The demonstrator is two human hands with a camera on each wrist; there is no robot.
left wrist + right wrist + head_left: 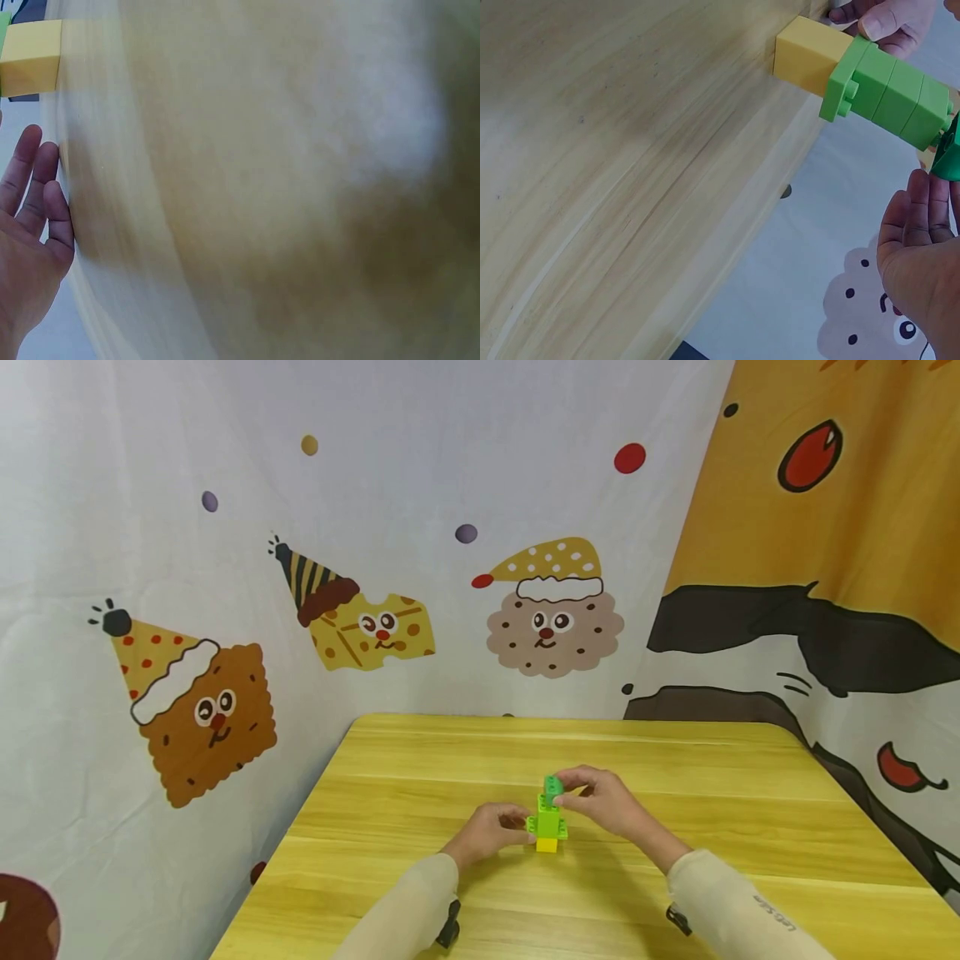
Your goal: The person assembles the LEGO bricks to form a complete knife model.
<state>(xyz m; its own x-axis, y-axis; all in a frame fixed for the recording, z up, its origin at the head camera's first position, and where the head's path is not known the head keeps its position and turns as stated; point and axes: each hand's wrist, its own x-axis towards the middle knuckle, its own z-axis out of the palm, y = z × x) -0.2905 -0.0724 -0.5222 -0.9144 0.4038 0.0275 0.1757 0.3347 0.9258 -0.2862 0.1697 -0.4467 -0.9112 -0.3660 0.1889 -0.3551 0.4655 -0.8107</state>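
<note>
A small tower of toy building bricks stands on the table, with a yellow brick point(547, 845) at its base. Above that come a wider light green plate point(840, 86) and stacked light green bricks point(548, 822). My left hand point(491, 833) holds the tower low on its left side, thumb and fingertips at the plate's end. Its other fingers extend loosely in the left wrist view. Between thumb and fingers my right hand point(602, 800) pinches a darker green brick point(552, 787), tilted at the tower's top. Whether its underside touches the studs cannot be told.
The wood-grain table point(420, 760) reaches back to a white cloth backdrop point(420, 460) printed with cartoon snacks. Dark wrist straps point(448, 927) show beneath the sleeves point(405, 902).
</note>
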